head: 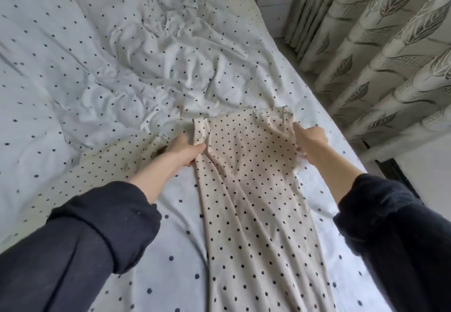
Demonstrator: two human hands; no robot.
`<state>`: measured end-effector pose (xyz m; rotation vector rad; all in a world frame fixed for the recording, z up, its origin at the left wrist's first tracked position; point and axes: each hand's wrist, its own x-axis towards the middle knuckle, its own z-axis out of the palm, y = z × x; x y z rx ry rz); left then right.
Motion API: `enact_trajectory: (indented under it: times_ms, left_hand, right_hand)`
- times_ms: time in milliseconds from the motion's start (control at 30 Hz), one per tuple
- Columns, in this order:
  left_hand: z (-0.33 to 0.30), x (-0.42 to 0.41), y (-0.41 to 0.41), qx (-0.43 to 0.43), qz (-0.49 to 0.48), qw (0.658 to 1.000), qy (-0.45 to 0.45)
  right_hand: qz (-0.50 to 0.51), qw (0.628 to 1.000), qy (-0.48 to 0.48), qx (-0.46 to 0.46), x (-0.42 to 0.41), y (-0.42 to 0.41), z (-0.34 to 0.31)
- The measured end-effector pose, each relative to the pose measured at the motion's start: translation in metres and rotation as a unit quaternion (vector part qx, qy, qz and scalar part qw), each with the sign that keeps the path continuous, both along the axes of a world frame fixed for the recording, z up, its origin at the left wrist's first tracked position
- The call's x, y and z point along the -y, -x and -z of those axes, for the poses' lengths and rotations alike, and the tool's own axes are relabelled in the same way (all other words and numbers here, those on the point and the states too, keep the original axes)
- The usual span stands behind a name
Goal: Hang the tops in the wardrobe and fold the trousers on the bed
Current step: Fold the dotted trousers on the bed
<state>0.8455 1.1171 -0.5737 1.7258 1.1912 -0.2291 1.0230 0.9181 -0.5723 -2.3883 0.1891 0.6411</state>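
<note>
Both hands pinch the waist corners of our beige dotted trousers, left hand and right hand at frame centre on the bed; light, limp cloth, best held by waistband and hems.

left hand gripping left edge of beige dotted trousers | right hand pinching opposite edge, fabric stretching between both grips | trouser leg trailing back from the grips over the dotted bed sheet | leaf-print curtain hanging beyond the right grip
</note>
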Motion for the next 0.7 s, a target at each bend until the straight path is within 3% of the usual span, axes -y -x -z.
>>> enact_trajectory:
  times_ms: [133,233,367,500,633,700]
  left_hand:
    - [0.002,0.020,0.017,-0.001,0.046,0.992,-0.117]
    - [-0.006,0.051,0.042,-0.022,0.087,0.965,-0.247]
    - [-0.024,0.089,0.083,-0.003,0.095,0.964,-0.247]
    - [-0.039,0.123,0.121,-0.102,0.192,0.932,-0.288]
    - [-0.051,0.131,0.134,-0.091,0.207,0.942,-0.247]
    - [-0.058,0.134,0.142,-0.086,0.193,0.945,-0.249]
  right_hand:
    - [-0.006,0.996,-0.003,-0.085,0.041,0.039,0.007]
    - [-0.028,0.993,-0.009,-0.118,0.075,0.070,-0.004]
    - [-0.077,0.985,0.002,-0.152,0.101,0.102,-0.034]
    - [-0.099,0.981,0.005,-0.166,0.114,0.135,-0.057]
    - [-0.133,0.970,0.037,-0.202,0.127,0.170,-0.061]
    - [-0.100,0.978,0.033,-0.177,0.136,0.180,-0.060]
